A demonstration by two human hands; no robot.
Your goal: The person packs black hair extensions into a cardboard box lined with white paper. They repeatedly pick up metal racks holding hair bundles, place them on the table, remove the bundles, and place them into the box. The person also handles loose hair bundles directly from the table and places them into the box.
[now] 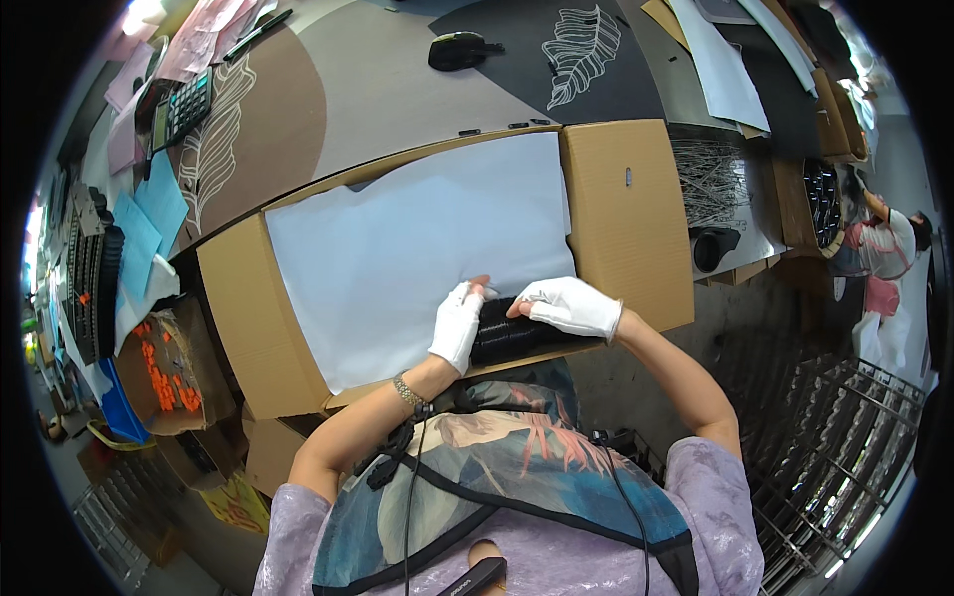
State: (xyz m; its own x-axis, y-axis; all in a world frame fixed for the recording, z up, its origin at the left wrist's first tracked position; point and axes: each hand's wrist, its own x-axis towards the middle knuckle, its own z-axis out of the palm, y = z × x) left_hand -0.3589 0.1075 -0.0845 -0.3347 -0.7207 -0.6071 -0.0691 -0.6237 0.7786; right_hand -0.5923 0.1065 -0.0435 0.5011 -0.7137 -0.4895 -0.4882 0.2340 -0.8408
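An open cardboard box (630, 223) lies before me with its side flaps spread. White paper sheets (425, 223) cover most of its inside. At the near right corner, glossy black parts (507, 339) show beside the paper; their exact kind is unclear. My left hand (460, 320), in a white glove with bare fingertips, is at the paper's edge, beside the black parts. My right hand (570, 307), gloved the same way, lies over the black parts with its fingers bent towards the left hand. Whether either hand pinches the paper cannot be told.
Beyond the box, the patterned table mat (373, 82) bears a black mouse-shaped object (458, 51) and a calculator (181, 109). Thin metal rods (708, 182) lie at right. A box of orange pieces (175, 372) stands at left, metal racks (835, 447) at lower right. Another person (887, 242) is far right.
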